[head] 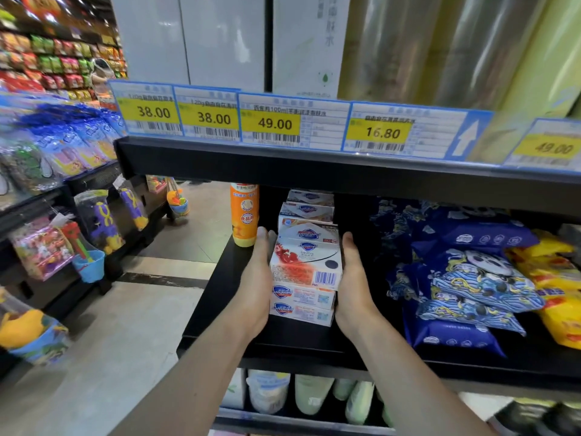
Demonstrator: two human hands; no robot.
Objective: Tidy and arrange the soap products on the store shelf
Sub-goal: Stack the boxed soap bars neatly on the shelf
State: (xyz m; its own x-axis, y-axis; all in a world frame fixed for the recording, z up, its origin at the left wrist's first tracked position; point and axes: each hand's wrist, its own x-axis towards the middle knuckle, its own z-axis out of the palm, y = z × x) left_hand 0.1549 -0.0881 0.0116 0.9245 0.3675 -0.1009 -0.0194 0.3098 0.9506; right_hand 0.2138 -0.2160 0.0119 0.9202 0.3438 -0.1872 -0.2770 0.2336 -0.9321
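A row of white soap boxes point(306, 269) runs from the front to the back of the black shelf point(220, 297), stacked two or more high. The front top box shows a red fruit picture and a barcode. My left hand point(259, 278) presses flat against the left side of the front stack, fingers straight. On the stack's right side my right hand point(353, 278) presses flat the same way. More soap boxes point(309, 210) continue behind, under the upper shelf.
An orange bottle point(245, 214) stands left of the soap row. Blue patterned packs point(465, 278) and yellow packs point(556, 287) lie to the right. Price tags point(270, 122) line the upper shelf edge. An aisle with toy racks point(78, 221) opens on the left.
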